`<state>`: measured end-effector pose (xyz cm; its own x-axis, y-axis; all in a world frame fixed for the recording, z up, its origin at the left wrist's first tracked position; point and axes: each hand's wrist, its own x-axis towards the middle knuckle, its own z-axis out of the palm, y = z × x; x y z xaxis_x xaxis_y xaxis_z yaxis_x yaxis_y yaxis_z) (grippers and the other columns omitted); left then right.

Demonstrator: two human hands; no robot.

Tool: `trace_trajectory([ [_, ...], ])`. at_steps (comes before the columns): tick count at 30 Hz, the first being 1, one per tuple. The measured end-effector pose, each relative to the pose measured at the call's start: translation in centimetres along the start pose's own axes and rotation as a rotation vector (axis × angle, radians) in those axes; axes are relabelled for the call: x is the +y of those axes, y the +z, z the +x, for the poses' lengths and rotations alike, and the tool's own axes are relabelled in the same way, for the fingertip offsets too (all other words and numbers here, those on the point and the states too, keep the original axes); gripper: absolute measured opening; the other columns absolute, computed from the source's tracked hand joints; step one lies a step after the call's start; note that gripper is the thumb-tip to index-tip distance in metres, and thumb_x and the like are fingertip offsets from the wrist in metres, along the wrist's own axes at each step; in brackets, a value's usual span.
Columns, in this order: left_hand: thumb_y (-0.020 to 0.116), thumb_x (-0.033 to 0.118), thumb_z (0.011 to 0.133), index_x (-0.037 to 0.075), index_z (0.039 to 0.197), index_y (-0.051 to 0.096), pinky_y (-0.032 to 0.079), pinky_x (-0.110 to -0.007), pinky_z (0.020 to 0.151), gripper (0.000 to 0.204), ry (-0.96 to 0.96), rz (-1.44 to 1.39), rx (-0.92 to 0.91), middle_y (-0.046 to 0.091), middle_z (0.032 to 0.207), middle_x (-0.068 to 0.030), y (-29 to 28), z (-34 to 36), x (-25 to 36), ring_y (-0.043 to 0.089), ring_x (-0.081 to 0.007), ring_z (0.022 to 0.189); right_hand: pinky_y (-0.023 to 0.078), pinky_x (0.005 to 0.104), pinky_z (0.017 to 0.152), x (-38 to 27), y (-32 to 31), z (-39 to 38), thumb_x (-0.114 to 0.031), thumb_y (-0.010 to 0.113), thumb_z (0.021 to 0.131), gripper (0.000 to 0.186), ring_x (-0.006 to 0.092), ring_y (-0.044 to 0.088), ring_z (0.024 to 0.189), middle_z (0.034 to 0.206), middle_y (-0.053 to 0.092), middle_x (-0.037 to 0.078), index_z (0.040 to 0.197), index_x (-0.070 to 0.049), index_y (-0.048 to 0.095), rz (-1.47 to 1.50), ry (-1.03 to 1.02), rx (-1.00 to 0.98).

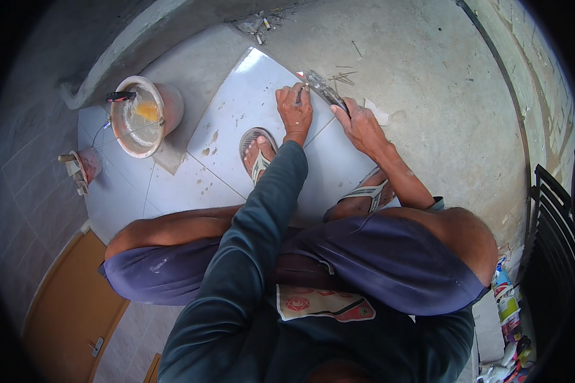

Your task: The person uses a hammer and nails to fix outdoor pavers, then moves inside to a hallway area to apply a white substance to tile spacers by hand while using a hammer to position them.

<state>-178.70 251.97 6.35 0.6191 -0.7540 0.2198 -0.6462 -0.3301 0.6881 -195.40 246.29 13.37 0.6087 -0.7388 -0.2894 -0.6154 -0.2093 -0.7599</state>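
Observation:
My left hand (294, 113) rests at the far right edge of a glossy white floor tile (243, 83), its fingers curled together. What they pinch, if anything, is too small to make out; a small red bit shows just beyond the fingertips. My right hand (364, 133) grips a hand tool (326, 89) with a dark handle and a grey, mortar-caked end. That end points away to the left and lies close to the left hand's fingertips, over the tile's edge. Whether it is a hammer or a trowel seen edge-on I cannot tell.
A bucket (166, 105) of cloudy water, with a yellow sponge (147, 112) and a black-handled tool (121, 96), stands at left. Beside it is a smaller pail (91, 165). My sandalled feet are on the tiles. Bare concrete (453, 121) lies right; debris (259, 25) lies at the far wall.

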Motion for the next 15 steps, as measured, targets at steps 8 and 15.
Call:
trace_trajectory([
  [8, 0.069, 0.009, 0.083, 0.004, 0.093, 0.071, 0.045, -0.038, 0.071, 0.011, -0.018, -0.025, -0.035, 0.058, 0.077, -0.0083, -0.2, 0.0, 0.2, 0.052, -0.0256, 0.078, 0.05, 0.0514, 0.065, -0.3, -1.0, 0.5, -0.034, 0.054, 0.1, 0.04, 0.049, 0.063, 0.076, 0.077, 0.063, 0.031, 0.112, 0.004, 0.054, -0.072, 0.062, -0.053],
  [15, 0.068, 0.003, 0.088, -0.004, 0.104, 0.066, 0.041, -0.025, 0.072, 0.018, -0.788, -1.007, -0.191, 0.062, 0.091, -0.0016, 0.6, 4.0, 4.2, 0.05, -0.0094, 0.079, 0.046, 0.0416, 0.058, -0.2, -6.1, -3.2, -0.032, 0.056, 0.1, 0.037, 0.0321, 0.059, 0.06, 0.068, 0.06, 0.019, 0.108, 0.004, 0.057, 0.243, 0.254, 0.162],
])
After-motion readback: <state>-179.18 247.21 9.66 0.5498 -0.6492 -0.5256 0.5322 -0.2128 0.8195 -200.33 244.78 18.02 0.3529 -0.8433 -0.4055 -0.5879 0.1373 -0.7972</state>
